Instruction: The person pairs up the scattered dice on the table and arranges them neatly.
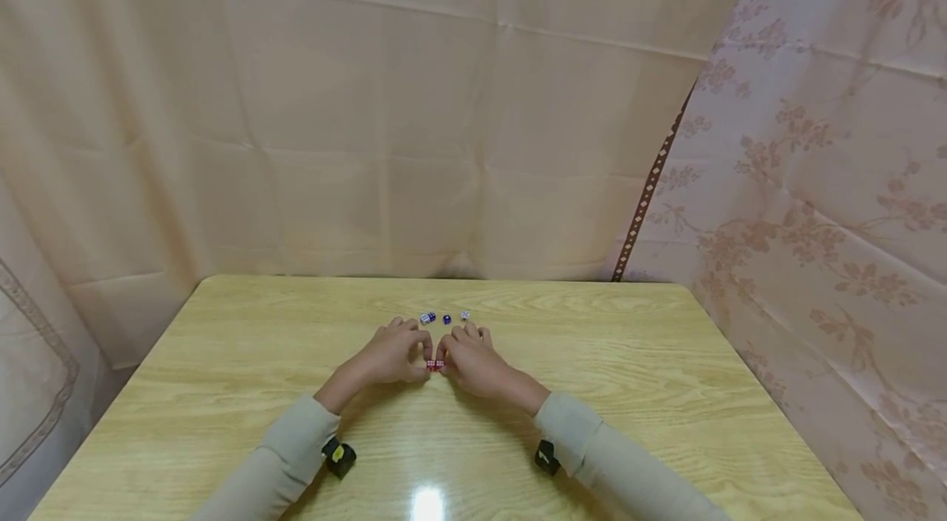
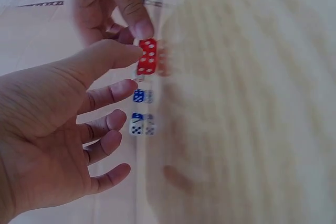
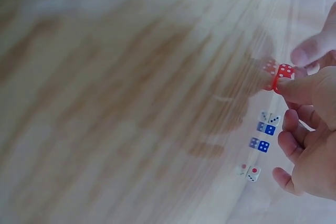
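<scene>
Two red dice [image 1: 435, 366] with white pips sit side by side on the table, between the hands. With thumb and forefinger my left hand [image 1: 395, 352] pinches the left one; its other fingers are spread loosely, as the left wrist view shows. My right hand [image 1: 473, 361] pinches the right red die [image 3: 285, 70], thumb on its near face and forefinger mostly hidden behind. The fingertips of both hands almost meet at the dice. Just beyond the hands lie a white die [image 1: 425, 320] touching a blue die [image 1: 432, 315], another blue die [image 1: 447, 320], and a white die [image 1: 464, 315].
The wooden table [image 1: 629, 389] has a glossy top that mirrors the dice. A beige curtain [image 1: 355, 110] hangs behind its far edge, with a floral curtain [image 1: 836, 217] on the right. Each wrist wears a small black camera [image 1: 340, 458].
</scene>
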Available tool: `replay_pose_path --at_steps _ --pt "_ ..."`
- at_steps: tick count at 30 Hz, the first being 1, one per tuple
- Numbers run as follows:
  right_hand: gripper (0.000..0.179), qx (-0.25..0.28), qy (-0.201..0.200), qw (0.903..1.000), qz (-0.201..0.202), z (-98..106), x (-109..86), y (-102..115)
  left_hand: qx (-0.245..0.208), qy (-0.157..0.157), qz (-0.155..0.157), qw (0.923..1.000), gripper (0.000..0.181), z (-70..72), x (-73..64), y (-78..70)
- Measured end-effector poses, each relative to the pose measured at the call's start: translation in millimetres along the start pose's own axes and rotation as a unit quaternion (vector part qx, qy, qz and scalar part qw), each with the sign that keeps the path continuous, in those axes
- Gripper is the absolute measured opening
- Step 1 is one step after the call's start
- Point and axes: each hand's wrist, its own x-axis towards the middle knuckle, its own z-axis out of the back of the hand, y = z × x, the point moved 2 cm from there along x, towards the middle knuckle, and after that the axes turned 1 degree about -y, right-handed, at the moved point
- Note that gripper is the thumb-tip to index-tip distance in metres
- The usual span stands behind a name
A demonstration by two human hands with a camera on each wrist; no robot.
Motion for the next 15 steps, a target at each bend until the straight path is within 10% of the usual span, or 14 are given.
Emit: replay_pose_path --at_steps 15 --pt "0.010 -0.009 0.013 0.9998 -0.011 1 1.5 2 -0.023 -0.096 0.012 0.9951 0.020 24.3 19.0 11.1"
